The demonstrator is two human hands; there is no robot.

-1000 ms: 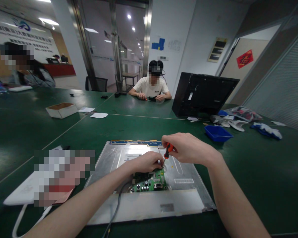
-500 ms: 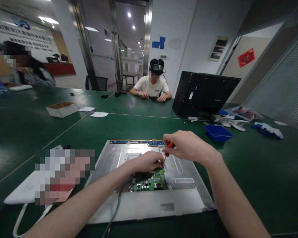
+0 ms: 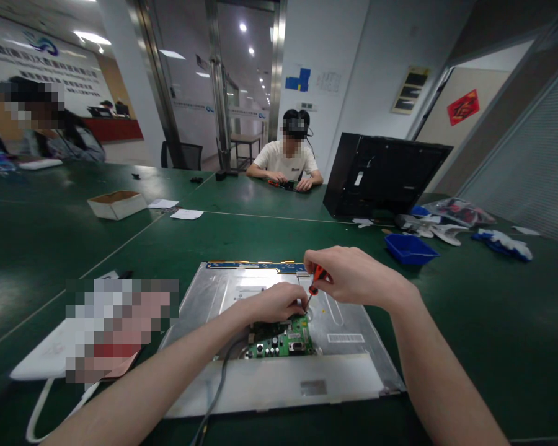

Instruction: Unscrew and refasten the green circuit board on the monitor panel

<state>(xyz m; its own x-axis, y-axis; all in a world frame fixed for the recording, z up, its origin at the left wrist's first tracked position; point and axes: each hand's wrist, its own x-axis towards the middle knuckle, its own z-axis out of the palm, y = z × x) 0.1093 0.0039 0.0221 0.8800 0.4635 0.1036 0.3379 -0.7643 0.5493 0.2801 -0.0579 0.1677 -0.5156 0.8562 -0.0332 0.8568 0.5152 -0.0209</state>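
My right hand (image 3: pixel 341 272) is closed around the red-and-black handle of a screwdriver (image 3: pixel 314 287). The screwdriver leans, and its tip points down at the upper right corner of a green circuit board (image 3: pixel 281 341). My left hand (image 3: pixel 283 300) lies over the board's upper part, fingers curled and pinched right beside the screwdriver tip. Whatever those fingers hold, if anything, is hidden. Beneath the board is a flat silver display panel (image 3: pixel 348 322) with a blue circuit strip (image 3: pixel 255 267) along its far edge. A dark cable (image 3: pixel 221 387) runs from the board's left side over the near edge.
Left of the panel lie a white device (image 3: pixel 41 356) and a pinkish blurred item (image 3: pixel 144 316). A blue tray (image 3: pixel 410 249), gloves (image 3: pixel 502 244) and a black monitor (image 3: pixel 385 176) are at the right. Beyond are an open box (image 3: pixel 117 205) and a seated person (image 3: pixel 286 158).
The screwdriver handle has turned slightly in my right hand. My left hand stays in place at the board. The view has shifted very slightly.
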